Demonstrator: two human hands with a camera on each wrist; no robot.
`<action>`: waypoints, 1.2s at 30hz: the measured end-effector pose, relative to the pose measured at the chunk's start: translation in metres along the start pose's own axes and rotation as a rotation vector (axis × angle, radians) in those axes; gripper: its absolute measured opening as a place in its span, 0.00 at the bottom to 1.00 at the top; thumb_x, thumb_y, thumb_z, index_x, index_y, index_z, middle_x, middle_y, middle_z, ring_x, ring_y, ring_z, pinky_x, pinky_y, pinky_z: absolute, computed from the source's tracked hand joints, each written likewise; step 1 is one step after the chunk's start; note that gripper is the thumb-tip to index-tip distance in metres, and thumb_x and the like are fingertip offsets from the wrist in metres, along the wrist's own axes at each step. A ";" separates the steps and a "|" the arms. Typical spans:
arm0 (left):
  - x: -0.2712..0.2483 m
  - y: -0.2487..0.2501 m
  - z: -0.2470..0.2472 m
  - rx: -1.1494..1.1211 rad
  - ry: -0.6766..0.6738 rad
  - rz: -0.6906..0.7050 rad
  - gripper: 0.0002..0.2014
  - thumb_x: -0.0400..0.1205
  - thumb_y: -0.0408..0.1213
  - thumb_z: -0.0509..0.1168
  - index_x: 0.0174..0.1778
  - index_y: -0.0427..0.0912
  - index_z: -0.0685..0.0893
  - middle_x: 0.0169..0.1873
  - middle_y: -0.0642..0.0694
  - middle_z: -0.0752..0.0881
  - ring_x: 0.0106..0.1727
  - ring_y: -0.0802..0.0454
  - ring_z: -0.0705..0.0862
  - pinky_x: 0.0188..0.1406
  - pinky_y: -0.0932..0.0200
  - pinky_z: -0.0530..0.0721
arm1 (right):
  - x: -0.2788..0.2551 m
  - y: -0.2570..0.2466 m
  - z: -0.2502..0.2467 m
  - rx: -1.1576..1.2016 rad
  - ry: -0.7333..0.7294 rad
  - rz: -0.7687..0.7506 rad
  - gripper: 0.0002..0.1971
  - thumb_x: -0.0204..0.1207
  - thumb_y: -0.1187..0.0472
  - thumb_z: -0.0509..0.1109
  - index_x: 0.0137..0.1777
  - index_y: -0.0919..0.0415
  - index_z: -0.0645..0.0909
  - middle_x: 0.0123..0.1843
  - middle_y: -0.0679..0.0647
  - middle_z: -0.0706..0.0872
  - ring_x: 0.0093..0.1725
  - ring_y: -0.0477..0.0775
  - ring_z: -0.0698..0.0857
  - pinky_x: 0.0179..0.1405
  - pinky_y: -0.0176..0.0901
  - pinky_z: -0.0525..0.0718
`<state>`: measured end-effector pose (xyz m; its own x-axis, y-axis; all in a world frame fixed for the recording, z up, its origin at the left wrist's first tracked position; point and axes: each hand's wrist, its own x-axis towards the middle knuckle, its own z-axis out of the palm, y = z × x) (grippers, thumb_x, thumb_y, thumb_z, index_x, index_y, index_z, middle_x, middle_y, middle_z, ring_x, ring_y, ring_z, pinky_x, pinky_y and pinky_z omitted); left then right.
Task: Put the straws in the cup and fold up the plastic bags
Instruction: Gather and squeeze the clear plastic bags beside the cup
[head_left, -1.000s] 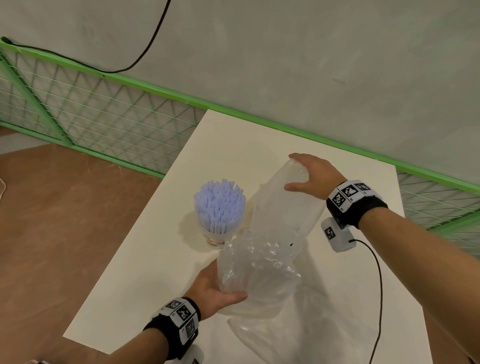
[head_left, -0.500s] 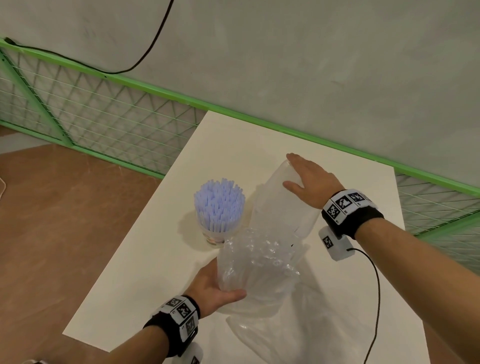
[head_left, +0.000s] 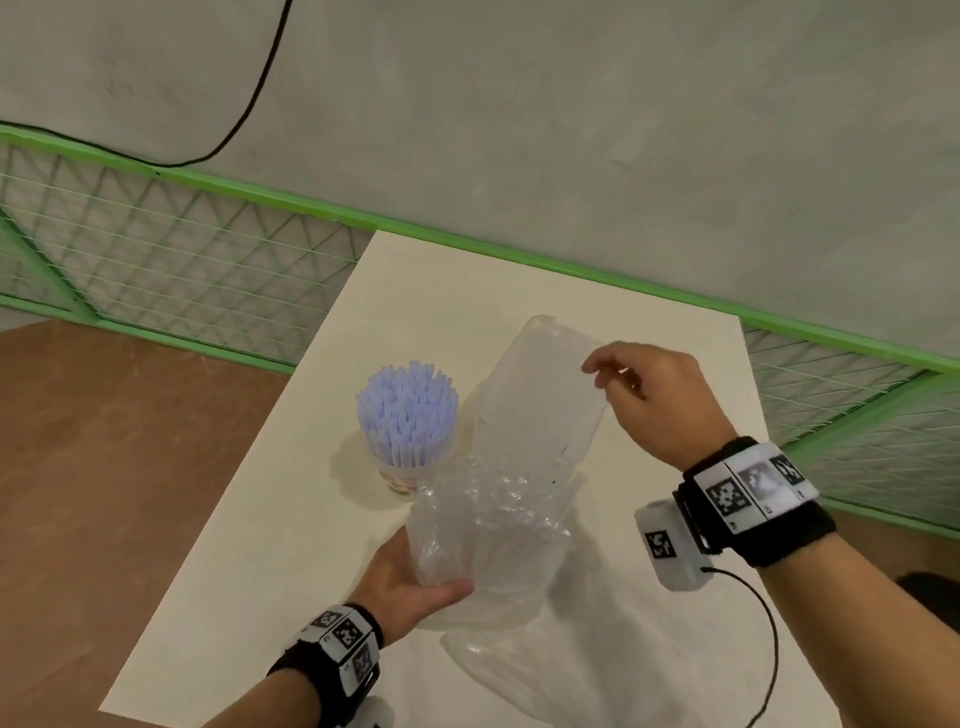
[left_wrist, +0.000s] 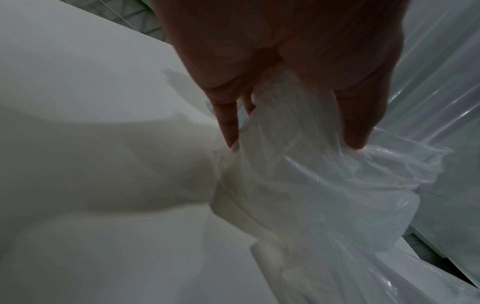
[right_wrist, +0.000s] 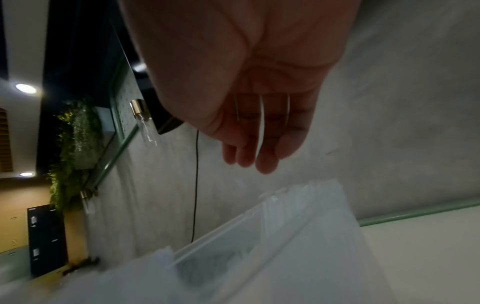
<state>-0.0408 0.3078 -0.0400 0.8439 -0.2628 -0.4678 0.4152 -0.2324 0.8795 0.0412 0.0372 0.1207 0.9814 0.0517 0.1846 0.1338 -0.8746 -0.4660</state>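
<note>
The right hand (head_left: 655, 400) has lifted off the far end of the plastic bag (head_left: 540, 410) since half a second ago, when its palm lay flat on the film; it now hovers beside the bag's upper edge, fingers loosely bent, the fingertips just at the rim; the head view does not settle whether they touch it, and the right wrist view shows the fingers (right_wrist: 262, 144) relaxed and parted above the film (right_wrist: 285, 236), holding nothing. The left hand (head_left: 410, 584) keeps its place at the near end; its grip is clamped on the bunched, crinkled part of the bag, thumb on the near side and fingers behind, and the left wrist view shows the fingers (left_wrist: 228, 123) and thumb pinching gathered film (left_wrist: 324, 185). From that grip the bag runs away from the person, rising toward the right hand; its far end stands up a little higher than before; more loose clear film spreads over the table (head_left: 249, 571) toward the near right corner. The straws (head_left: 406, 415) stand upright, packed into the cup (head_left: 402, 480), unmoved; the cup sits on the table just left of the bag, near the left hand's fingers.
</note>
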 end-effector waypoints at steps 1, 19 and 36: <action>-0.001 0.000 0.000 -0.003 -0.001 -0.006 0.30 0.66 0.33 0.84 0.52 0.62 0.73 0.49 0.55 0.89 0.55 0.59 0.87 0.61 0.61 0.82 | -0.018 -0.004 -0.002 0.005 -0.057 0.035 0.15 0.75 0.69 0.65 0.53 0.51 0.86 0.41 0.43 0.88 0.36 0.45 0.84 0.48 0.48 0.84; -0.012 0.002 -0.002 0.080 0.002 0.051 0.30 0.66 0.33 0.84 0.50 0.63 0.72 0.47 0.62 0.85 0.51 0.69 0.83 0.60 0.63 0.75 | -0.106 -0.007 0.059 0.311 -0.129 0.072 0.16 0.66 0.59 0.78 0.54 0.46 0.85 0.61 0.42 0.76 0.55 0.42 0.81 0.52 0.25 0.77; -0.009 -0.004 -0.007 0.159 -0.013 0.084 0.31 0.66 0.37 0.84 0.54 0.65 0.74 0.50 0.64 0.84 0.50 0.75 0.81 0.53 0.73 0.78 | -0.114 -0.029 0.075 0.542 0.012 0.127 0.28 0.65 0.65 0.81 0.63 0.45 0.77 0.58 0.40 0.86 0.58 0.49 0.85 0.57 0.35 0.77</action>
<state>-0.0477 0.3181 -0.0386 0.8685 -0.2997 -0.3949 0.2831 -0.3542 0.8913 -0.0644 0.0933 0.0484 0.9933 -0.0464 0.1063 0.0690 -0.5002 -0.8632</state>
